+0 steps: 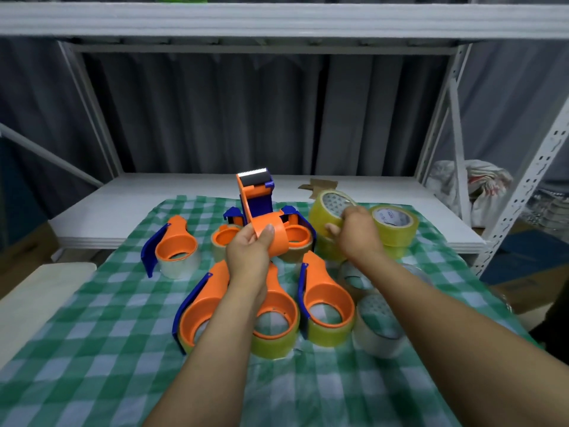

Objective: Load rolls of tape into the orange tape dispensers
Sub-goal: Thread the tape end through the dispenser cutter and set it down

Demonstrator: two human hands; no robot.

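- Green-and-white checked cloth [92, 349] covers the white shelf board, with a grey curtain behind; several loaded dispensers lie flat on it
- My left hand [249, 251] grips the empty orange plastic tape dispenser with blue guard [255, 208], thumb on its round hub, toothed blade pointing up
- My right hand [357, 235] curls round a yellowish translucent roll of packing tape [328, 208], tilted, just above the spare rolls [394, 223]
- I judge this the loading step: roll and hub near, not yet joined
- Next I'd line the core up with the hub and press it on square, loose end facing the blade
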